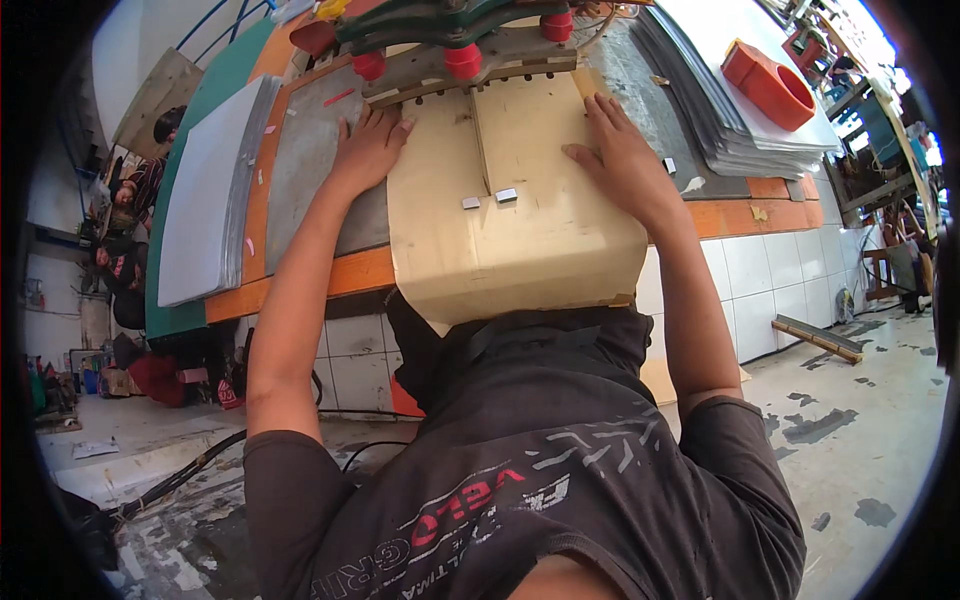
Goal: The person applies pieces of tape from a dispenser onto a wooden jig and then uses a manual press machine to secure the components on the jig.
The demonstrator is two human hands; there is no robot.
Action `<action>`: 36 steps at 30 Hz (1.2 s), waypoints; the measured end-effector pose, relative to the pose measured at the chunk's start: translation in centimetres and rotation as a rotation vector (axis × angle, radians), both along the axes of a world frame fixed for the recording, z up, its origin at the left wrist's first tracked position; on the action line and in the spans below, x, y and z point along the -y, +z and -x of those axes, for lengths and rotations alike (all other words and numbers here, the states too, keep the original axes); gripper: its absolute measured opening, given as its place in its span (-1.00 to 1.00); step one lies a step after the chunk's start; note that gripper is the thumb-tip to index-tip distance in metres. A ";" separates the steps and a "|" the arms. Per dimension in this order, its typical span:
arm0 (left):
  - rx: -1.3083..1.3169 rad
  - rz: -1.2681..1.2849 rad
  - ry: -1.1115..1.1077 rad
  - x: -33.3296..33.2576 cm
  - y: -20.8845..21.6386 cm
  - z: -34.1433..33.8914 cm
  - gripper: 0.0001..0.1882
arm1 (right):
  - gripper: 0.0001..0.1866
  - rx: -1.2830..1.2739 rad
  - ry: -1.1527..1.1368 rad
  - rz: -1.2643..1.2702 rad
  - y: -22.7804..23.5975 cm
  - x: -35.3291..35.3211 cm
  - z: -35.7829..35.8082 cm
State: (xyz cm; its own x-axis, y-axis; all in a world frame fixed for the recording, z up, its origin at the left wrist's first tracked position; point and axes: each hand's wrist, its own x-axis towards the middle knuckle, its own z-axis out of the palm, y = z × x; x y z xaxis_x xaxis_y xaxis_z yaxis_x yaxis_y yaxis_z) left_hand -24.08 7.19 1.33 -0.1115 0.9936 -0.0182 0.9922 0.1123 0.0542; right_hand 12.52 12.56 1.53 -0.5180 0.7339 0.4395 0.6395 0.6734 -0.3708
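Observation:
A broad tan sheet (540, 240) lies over the worktable, its near end curving down over the edge toward my lap. My left hand (368, 152) rests at its left edge, fingers spread and pointing away from me. On the opposite edge lies my right hand (628, 165), flat with the fingers stretched out. Neither hand grips anything. Between them, two small pale blocks (506, 195) sit on the sheet near the lower end of a thin dark strip or seam (480, 150). The sheet's far end meets a metal bar (475, 78) at the table's back.
Above the bar is a green metal frame (450, 25) with red knobs (463, 61). White sheets are stacked at left (212, 190) and right (715, 110); an orange-red holder (768, 85) stands on the right stack. Another person (140, 185) is at far left. A slatted piece (818, 338) lies on the floor.

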 end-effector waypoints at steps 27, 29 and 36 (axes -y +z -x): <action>0.051 -0.281 0.031 7.0 -0.8 -4.2 -0.35 | -0.58 0.060 -0.078 0.306 3.3 -6.0 -0.5; 0.042 -0.239 0.054 6.7 -0.6 -4.3 -0.35 | -0.62 0.038 -0.087 0.107 2.2 -9.5 -1.0; 0.052 -0.238 0.051 6.7 -0.8 -4.3 -0.34 | -0.57 0.001 -0.103 0.099 -0.2 -18.0 1.7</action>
